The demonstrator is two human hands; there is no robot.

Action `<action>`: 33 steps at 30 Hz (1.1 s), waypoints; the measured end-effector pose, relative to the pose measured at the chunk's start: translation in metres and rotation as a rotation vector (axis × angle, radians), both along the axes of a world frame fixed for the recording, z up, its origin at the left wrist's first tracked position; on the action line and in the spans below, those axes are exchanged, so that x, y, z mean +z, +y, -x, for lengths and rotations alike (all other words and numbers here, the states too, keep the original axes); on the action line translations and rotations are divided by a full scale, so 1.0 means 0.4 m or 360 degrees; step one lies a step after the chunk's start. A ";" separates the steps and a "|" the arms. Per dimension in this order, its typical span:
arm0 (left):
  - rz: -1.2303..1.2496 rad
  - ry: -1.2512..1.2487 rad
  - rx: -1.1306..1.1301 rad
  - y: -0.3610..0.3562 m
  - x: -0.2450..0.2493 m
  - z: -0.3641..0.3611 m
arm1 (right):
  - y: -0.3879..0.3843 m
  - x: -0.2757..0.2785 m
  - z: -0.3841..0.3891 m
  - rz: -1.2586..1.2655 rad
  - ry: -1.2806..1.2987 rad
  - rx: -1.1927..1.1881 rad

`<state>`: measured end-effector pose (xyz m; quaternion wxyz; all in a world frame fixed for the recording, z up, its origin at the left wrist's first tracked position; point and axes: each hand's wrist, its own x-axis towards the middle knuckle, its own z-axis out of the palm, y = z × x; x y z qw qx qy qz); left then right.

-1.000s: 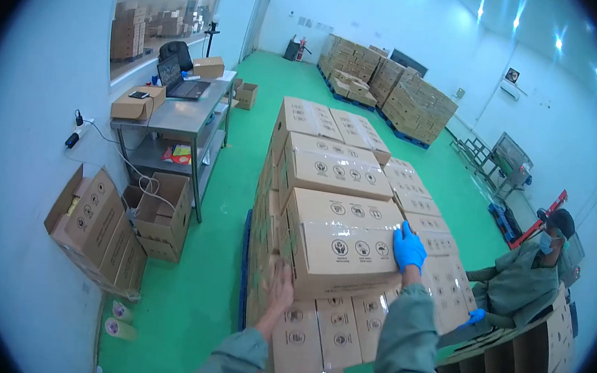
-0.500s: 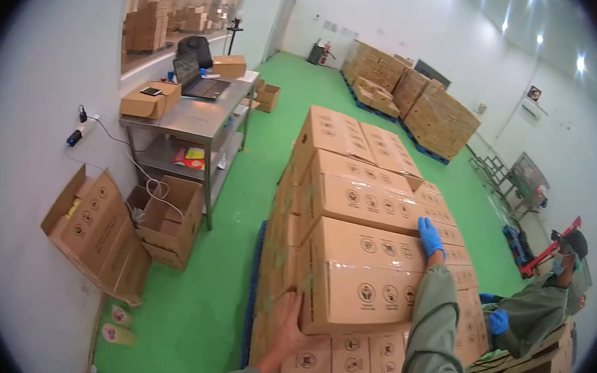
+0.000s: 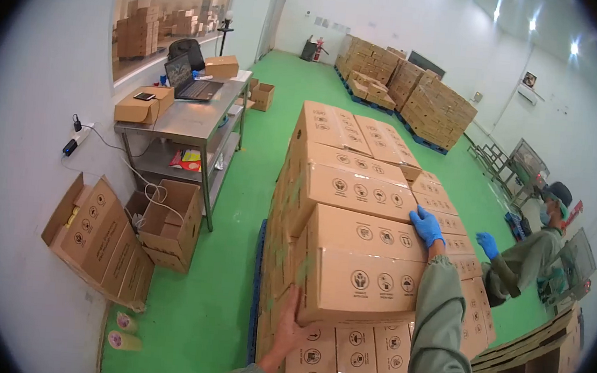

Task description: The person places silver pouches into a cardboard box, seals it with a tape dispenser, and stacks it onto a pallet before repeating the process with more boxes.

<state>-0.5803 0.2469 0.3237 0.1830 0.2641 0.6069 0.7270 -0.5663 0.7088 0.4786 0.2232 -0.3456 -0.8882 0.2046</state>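
Observation:
A taped cardboard box (image 3: pixel 348 271) with printed handling icons lies on top of the stack, nearest to me. My left hand (image 3: pixel 292 330), bare, grips its lower left corner, thumb along the side and fingers partly under the bottom edge. On the far right end of the same box rests my right hand (image 3: pixel 428 227) in a blue glove, its fingers curled over the top edge. Directly behind stands another cardboard box (image 3: pixel 361 188), close against the held one. Below are several upright cartons (image 3: pixel 353 363) in a row.
A blue pallet (image 3: pixel 257 288) shows under the stack's left side. To the left stand a steel table (image 3: pixel 202 117) with a laptop (image 3: pixel 193 83) and an open carton (image 3: pixel 172 229). A co-worker (image 3: pixel 528 257) in a mask and blue gloves is at the right. Loaded pallets (image 3: pixel 437 113) stand behind.
The co-worker has straightened up and raised a gloved hand. My view has shifted slightly; both my hands stay on the same box.

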 end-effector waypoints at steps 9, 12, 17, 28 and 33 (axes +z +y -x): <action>0.0264 0.0412 0.0210 0.000 0.028 -0.005 | -0.242 0.075 -0.371 0.0134 -0.0157 -0.0277; 0.0235 0.0454 0.0211 -0.002 0.031 -0.006 | -0.229 -0.028 -0.507 0.1789 0.0865 0.0208; -0.0001 0.0120 0.0215 0.001 0.046 -0.010 | -0.243 -0.036 -0.391 0.1554 0.0800 0.0100; 0.0327 0.0369 -0.0013 -0.021 -0.021 -0.007 | -0.827 -0.233 -0.639 0.0239 0.1386 -0.0542; 0.0582 0.0707 0.0312 -0.010 -0.118 0.015 | -1.218 -0.448 -0.945 0.0223 0.0943 -0.0592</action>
